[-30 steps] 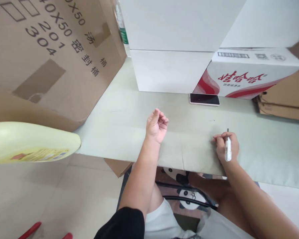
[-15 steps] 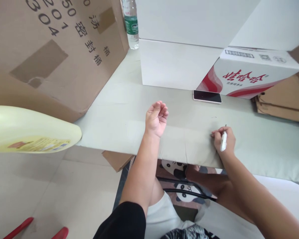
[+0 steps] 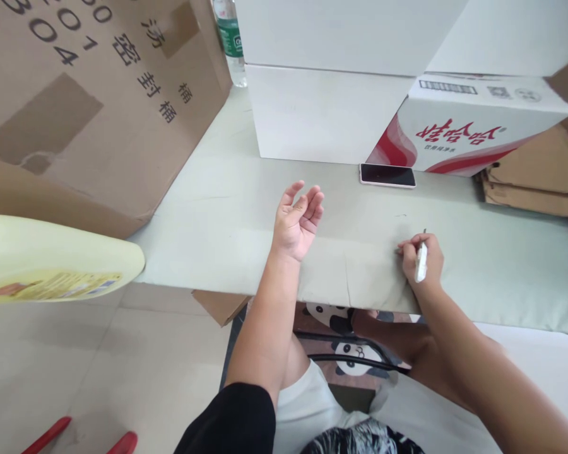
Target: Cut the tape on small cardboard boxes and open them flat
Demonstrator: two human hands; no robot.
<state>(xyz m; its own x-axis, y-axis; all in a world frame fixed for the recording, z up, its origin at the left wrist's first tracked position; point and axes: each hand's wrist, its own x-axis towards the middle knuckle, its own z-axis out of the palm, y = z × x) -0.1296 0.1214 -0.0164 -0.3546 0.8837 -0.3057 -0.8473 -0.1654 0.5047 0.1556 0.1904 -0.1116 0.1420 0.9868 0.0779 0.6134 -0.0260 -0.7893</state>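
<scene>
My left hand is raised over the pale green tabletop, palm up. Its fingers are loosely curled and spread apart, with nothing between them. Near the table's front edge, my right hand is closed around a slim white-handled tool. A thin dark tip sticks out past the fingers; its exact kind cannot be made out. Beyond my hands a phone lies with its dark screen up, against the boxes.
A large brown carton stands at the left, behind a pale yellow bottle. White boxes and a red-and-white carton line the back, with a water bottle beside them. Flattened cardboard lies at the right.
My left hand's fingers have spread apart from a tighter curl. The right hand keeps its grip on the white-handled tool. The view has shifted slightly.
</scene>
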